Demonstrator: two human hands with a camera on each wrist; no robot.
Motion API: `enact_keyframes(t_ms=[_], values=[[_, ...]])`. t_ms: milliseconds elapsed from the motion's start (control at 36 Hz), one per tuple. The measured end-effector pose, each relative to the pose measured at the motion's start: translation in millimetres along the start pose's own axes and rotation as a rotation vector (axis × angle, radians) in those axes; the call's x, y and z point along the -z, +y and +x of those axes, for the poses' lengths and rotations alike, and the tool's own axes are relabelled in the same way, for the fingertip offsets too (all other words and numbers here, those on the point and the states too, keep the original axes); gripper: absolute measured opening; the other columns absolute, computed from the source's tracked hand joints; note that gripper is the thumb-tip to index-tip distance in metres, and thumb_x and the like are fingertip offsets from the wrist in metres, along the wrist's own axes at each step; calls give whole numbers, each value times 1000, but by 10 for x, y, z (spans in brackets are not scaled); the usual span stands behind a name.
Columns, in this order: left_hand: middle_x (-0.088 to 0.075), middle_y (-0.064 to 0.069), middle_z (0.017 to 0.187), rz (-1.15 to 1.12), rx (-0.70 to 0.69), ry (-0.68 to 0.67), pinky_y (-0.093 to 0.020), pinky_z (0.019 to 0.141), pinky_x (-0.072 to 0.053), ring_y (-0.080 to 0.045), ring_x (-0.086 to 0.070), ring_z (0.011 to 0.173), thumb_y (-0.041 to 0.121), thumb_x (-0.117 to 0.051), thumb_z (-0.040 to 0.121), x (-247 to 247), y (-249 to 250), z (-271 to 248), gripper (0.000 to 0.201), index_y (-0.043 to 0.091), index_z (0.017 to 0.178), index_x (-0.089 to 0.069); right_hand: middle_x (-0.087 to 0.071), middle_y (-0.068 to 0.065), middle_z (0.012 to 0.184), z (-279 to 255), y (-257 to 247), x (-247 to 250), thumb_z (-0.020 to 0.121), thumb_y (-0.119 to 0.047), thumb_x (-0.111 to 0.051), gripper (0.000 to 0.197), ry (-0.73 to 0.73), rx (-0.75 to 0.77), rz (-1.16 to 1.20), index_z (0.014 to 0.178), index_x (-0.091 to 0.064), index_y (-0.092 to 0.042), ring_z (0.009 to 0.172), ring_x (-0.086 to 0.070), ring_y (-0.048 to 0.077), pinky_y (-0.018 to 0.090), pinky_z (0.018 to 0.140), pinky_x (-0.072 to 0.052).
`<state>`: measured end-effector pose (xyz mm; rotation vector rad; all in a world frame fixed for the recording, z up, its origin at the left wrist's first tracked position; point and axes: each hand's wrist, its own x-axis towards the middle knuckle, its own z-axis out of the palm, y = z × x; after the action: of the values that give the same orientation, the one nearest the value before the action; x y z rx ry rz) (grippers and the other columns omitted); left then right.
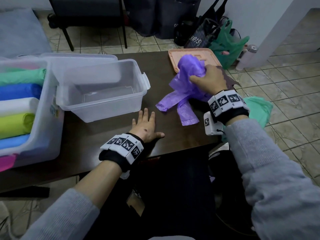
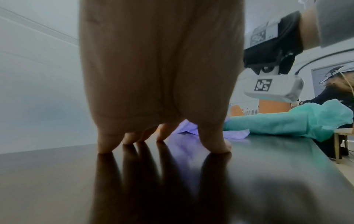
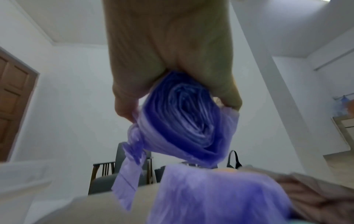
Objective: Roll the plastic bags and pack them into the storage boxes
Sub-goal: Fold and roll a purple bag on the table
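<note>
Where the dark table [image 1: 107,141] meets the left edge of the scene, a clear storage box [image 1: 45,122] holds rolled bags in green, blue, white, yellow-green and light blue side by side. Just right of it stands an empty clear storage box [image 1: 103,94], its lid [image 1: 81,61] leaning behind it. Near the table's front edge, the left hand [image 1: 145,127] lies flat with fingers spread, holding nothing. Further right, the right hand [image 1: 208,78] grips a rolled purple plastic bag [image 1: 190,66], its loose handles trailing onto the table, over a peach lid [image 1: 174,56]. A green bag [image 1: 259,110] lies at the far right edge.
</note>
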<state>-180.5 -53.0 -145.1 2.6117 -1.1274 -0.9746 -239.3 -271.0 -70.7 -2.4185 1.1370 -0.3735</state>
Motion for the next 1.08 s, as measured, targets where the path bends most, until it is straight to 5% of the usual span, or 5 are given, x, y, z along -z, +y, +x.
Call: enact_keyframes(t_ms=[194, 361, 528, 722, 1083], values=[[23, -10, 156, -15, -18, 15, -46, 115, 5, -24, 21, 144, 49, -56, 88, -22, -42, 1, 96, 14, 151, 7, -57, 1, 84, -37, -272, 249, 72, -32, -63, 24, 103, 131, 198, 87, -56, -15, 80, -53, 18, 25, 70, -39], [12, -9, 158, -93, -68, 40, -42, 117, -1, -21, 12, 146, 37, -67, 84, 64, -124, -28, 97, 12, 152, -3, -53, -5, 67, -392, -243, 188, 67, -29, -65, 17, -255, 299, 87, 75, -53, -19, 58, -47, 12, 8, 45, -32], [-34, -16, 149, -173, -72, 182, -29, 111, -26, -26, -34, 137, 19, -77, 75, 223, -225, -75, 88, 4, 145, -27, -54, 1, 89, -659, 28, -280, 74, -21, -74, 32, -517, 358, -121, 100, -59, -10, 87, -54, 20, 21, 66, -29], [-35, -14, 146, -181, -181, 287, -24, 105, -24, -24, -33, 135, 11, -75, 76, 275, -107, -120, 86, 7, 146, -26, -55, 7, 129, -689, 127, -385, 74, -19, -75, 70, -576, 274, -62, 136, -46, -6, 113, -50, 14, 15, 87, -30], [-45, -12, 117, -201, -209, 343, -39, 94, -42, -27, -49, 108, 14, -83, 62, 241, -32, -100, 69, 8, 120, -47, -60, -2, 110, -623, -28, -286, 68, -45, -79, 61, -712, 201, -180, 121, -57, -23, 98, -57, 17, 29, 91, -45]])
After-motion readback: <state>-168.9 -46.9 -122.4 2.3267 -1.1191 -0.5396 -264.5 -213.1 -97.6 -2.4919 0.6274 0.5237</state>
